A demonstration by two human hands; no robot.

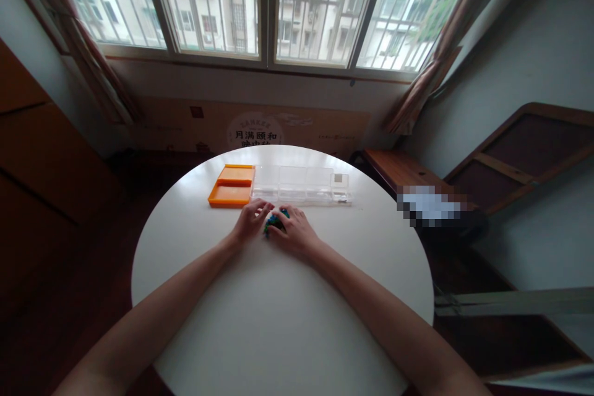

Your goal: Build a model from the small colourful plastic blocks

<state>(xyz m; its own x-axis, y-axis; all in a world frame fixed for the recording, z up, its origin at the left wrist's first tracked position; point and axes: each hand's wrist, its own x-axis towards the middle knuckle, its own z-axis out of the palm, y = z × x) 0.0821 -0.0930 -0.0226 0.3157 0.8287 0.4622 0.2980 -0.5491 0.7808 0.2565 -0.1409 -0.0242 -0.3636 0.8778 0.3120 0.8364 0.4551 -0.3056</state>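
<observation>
Both hands (pixel 275 226) cup small, possibly blue-green pieces (pixel 275 220) near clear organizer (pixel 299 184)

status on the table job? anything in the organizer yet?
Done: nothing visible; the clear compartment box looks empty, the orange tray too. In hand: left hand and right hand cup a small green-blue cluster. Left: apparently all of it.

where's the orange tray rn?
Head view: the orange tray sits at the table's far edge, left of centre, touching the clear box's left end, just beyond the left hand.
</observation>
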